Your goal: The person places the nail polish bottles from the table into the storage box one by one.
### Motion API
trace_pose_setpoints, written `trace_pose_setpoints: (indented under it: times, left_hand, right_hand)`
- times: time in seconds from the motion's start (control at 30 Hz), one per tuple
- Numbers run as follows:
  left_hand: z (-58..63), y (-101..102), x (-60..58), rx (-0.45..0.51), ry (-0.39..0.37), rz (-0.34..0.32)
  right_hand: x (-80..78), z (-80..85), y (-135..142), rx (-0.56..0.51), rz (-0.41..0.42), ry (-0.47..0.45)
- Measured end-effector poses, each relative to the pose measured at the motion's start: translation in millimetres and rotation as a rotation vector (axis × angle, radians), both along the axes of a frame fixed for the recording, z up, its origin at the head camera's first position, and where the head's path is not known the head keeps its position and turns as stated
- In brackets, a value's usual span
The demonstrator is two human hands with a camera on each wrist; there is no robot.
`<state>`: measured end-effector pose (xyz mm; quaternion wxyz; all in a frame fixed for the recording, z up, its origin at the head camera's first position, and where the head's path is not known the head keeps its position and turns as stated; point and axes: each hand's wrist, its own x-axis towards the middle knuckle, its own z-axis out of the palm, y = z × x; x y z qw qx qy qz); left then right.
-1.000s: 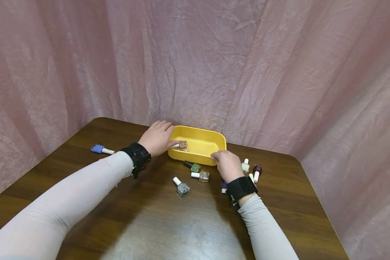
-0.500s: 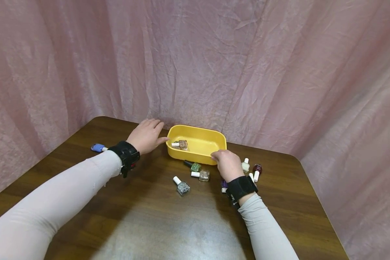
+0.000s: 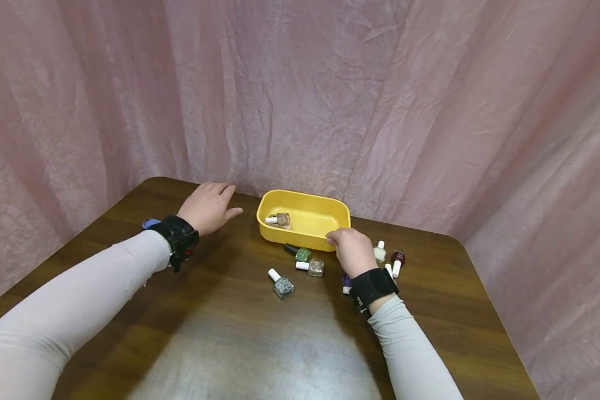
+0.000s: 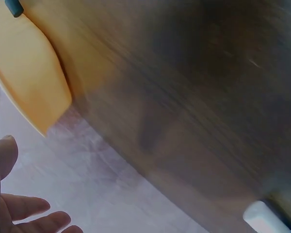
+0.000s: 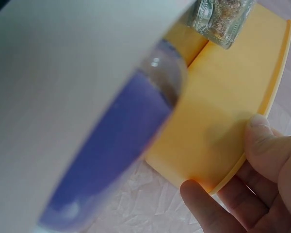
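My right hand (image 3: 354, 250) pinches the near right corner of a yellow plastic tub (image 3: 305, 241); in the right wrist view its thumb (image 5: 262, 138) lies inside the rim, with fingers outside. A copper glitter nail polish bottle (image 3: 283, 220) with a white cap lies in the tub's left end; something greenish beside it is mostly hidden. Left of the tub, apart from it, my left hand (image 3: 207, 208) hovers with spread fingers and holds nothing. Close by that wrist lies a blue nail polish bottle (image 3: 150, 223), partly covered; its white cap (image 4: 266, 218) shows in the left wrist view.
In front of the tub lie green (image 3: 302, 254), clear glitter (image 3: 316, 268) and grey glitter (image 3: 283, 286) polish bottles. Right of my right hand are pale (image 3: 379, 254) and dark red (image 3: 398, 256) ones. A purple bottle (image 5: 111, 145) sits under that wrist. A pink curtain (image 3: 300, 100) hangs behind.
My left hand has let go of the tub's left end and drawn away leftward, over toward the blue bottle. My right hand keeps its grip on the rim.
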<state>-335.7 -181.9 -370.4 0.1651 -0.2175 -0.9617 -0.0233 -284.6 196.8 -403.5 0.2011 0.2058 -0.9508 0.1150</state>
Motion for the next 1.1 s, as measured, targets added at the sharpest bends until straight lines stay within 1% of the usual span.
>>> trace_pose_setpoints:
  times: [0.17,0.37,0.5,0.67,0.77,1.1]
  left_hand:
    - [-4.1,-15,0.1,0.003,-0.002,0.024]
    - [-5.7,-32,4.8,-0.03,-0.042,0.07]
    - [-6.6,-42,5.3,-0.05,-0.053,0.087]
    - [-16.2,-57,2.9,-0.07,-0.081,0.115]
    - [-22.2,-65,3.4,-0.077,-0.104,0.131]
    - [-30.1,-84,11.4,-0.098,-0.152,0.159]
  right_hand:
    - [-0.2,-0.6,1,-0.003,0.0,-0.01]
    - [-1.1,0.9,2,0.003,0.005,-0.011]
    - [-0.9,4.1,3,0.001,0.005,-0.005]
    - [-0.2,6.4,3,-0.005,0.004,-0.012]
    - [-0.1,6.1,2,-0.004,0.009,-0.012]
    - [1.6,5.4,0,-0.008,0.009,-0.022]
